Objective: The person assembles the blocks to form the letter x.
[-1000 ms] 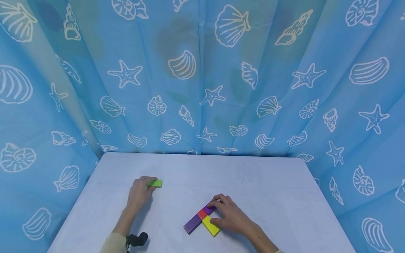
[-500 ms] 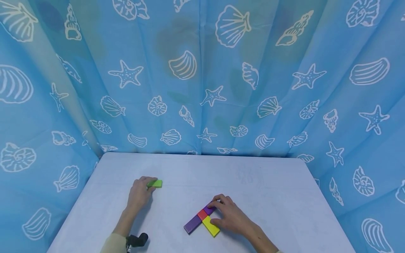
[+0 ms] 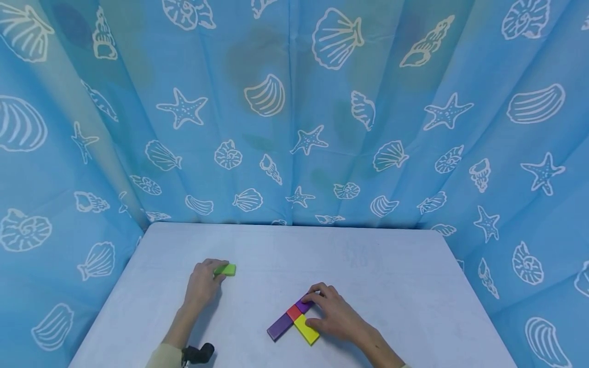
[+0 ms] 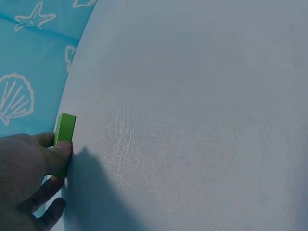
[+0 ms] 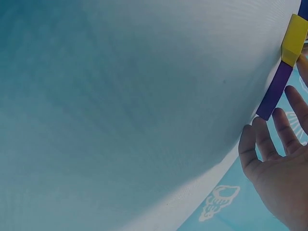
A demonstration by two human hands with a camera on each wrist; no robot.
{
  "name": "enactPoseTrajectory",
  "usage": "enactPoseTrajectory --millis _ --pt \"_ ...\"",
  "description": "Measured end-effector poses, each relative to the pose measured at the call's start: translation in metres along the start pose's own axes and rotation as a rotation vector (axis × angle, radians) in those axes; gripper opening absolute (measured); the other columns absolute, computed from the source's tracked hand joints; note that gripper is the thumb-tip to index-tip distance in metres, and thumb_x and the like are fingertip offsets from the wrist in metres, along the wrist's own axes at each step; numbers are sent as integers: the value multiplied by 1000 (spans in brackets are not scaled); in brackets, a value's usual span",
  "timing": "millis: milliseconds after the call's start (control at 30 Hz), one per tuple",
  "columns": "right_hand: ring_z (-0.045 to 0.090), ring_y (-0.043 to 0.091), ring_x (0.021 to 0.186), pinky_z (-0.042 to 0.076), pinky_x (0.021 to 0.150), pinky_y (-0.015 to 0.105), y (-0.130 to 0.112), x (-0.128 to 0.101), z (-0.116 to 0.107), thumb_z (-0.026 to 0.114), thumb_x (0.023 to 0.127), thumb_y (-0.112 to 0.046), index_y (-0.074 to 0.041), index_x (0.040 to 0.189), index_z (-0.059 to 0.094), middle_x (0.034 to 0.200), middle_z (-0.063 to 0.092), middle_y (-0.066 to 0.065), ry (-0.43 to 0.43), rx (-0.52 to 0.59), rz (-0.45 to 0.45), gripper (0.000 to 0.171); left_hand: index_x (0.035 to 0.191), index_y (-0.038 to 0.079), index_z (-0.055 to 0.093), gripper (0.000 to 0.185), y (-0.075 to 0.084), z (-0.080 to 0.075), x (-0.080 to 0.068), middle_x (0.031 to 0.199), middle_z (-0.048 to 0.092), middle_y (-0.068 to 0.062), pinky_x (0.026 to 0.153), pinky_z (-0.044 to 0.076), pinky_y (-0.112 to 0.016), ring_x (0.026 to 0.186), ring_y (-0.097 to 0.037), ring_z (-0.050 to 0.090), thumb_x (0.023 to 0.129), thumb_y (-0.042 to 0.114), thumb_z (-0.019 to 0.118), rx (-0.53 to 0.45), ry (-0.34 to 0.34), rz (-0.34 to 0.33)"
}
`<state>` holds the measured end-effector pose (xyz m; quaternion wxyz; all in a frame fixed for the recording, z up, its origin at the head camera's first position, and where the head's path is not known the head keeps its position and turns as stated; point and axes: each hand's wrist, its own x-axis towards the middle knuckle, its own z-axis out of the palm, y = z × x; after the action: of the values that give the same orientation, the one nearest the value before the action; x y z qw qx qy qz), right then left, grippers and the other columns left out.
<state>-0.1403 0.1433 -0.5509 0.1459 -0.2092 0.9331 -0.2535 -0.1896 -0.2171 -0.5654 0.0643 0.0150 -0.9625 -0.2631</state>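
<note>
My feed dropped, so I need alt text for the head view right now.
On a pale table ringed by a blue seashell curtain, the left hand pinches a green block. The right hand rests on joined purple, red and yellow blocks.

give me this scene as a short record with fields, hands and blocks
left hand: pinches the green block at its near end
right hand: fingers spread, resting on the block cluster
cluster: long purple block, red block, yellow block, small purple block, all touching, flat
surface: white table
backdrop: blue curtain with shells and starfish
gap: green block lies apart from the cluster
</note>
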Motion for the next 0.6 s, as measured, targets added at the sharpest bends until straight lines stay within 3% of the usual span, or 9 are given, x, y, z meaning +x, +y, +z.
enactPoseTrajectory --millis 600 --pt "43 22 128 43 108 52 -1 0 -1 77 88 -40 -33 127 65 137 47 -8 -2 4 15 41 126 15 69 38 14 0 -6 128 64 -12 99 48 -53 119 -35 57 89 10 76 -23 -4 23"
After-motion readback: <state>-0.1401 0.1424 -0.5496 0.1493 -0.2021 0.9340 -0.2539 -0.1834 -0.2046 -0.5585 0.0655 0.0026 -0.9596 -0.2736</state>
